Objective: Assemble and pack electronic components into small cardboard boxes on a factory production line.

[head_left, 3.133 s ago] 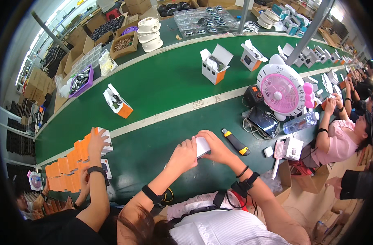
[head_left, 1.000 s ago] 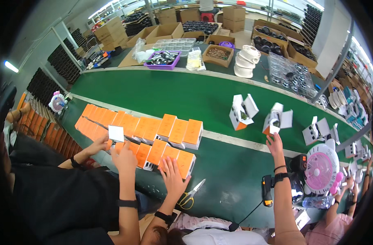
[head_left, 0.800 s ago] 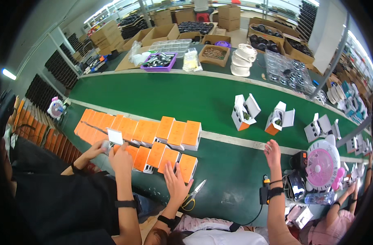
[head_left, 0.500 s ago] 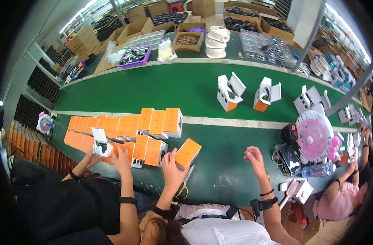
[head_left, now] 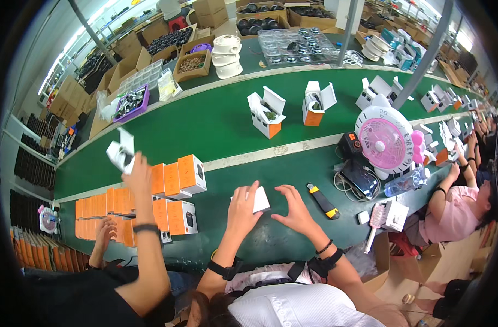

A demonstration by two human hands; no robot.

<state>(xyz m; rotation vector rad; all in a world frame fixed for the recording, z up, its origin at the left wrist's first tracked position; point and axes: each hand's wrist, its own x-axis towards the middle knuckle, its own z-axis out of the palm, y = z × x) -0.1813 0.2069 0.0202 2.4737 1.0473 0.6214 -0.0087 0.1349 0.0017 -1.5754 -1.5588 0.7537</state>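
My left hand (head_left: 243, 211) is closed over a small carton (head_left: 261, 200) on the table in front of me. A white face of it shows; the fingers and back of the hand hide the rest. Just right of the carton is my right hand (head_left: 295, 211), its thumb and fingers apart and nothing between them. A yellow and black utility knife (head_left: 323, 201) lies beyond the right hand. To my left stand rows of orange and white cartons (head_left: 178, 217). Over them, a co-worker's hand (head_left: 141, 177) holds up an opened white carton (head_left: 121, 152).
Opened cartons (head_left: 266, 111) stand on the green belt (head_left: 216, 120) beyond a pale rail. At the right are a pink and white fan (head_left: 381, 144), a phone (head_left: 360, 179), a water bottle (head_left: 406, 182) and a pink hairbrush (head_left: 375, 220). Another person (head_left: 449, 210) works farther right.
The view has swung right. My left hand's carton now shows white instead of orange, and my right hand has come close to it. The co-worker has raised the opened carton toward the belt.
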